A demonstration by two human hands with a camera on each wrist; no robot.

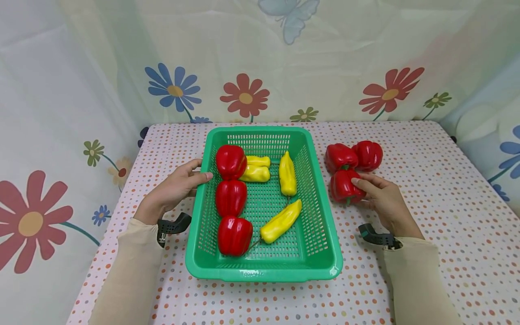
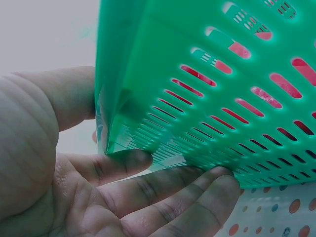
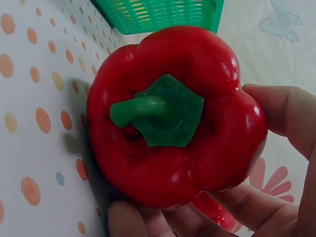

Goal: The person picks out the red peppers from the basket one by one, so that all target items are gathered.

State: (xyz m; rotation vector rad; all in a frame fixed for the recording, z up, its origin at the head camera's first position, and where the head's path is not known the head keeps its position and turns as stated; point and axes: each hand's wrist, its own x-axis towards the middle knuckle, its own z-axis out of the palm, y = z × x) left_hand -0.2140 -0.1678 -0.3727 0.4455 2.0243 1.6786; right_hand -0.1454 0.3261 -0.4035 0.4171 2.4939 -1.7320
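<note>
A green plastic basket (image 1: 266,273) stands on the table, holding three red bell peppers (image 1: 231,198) in a column along its left side and several yellow peppers (image 1: 281,221). My left hand (image 1: 176,187) grips the basket's left rim; in the left wrist view its thumb goes over the edge and the fingers (image 2: 182,197) lie against the slotted outer wall. To the right of the basket, my right hand (image 1: 386,201) holds a red bell pepper (image 3: 222,133) between thumb and fingers. That pepper's green stem (image 3: 148,111) faces the right wrist camera.
Two more red bell peppers, one at the left (image 1: 340,156) and one at the right (image 1: 367,155), lie just behind the held one. The dotted tablecloth (image 1: 467,253) covers the table, with flower-printed curtains (image 1: 325,67) behind and at both sides.
</note>
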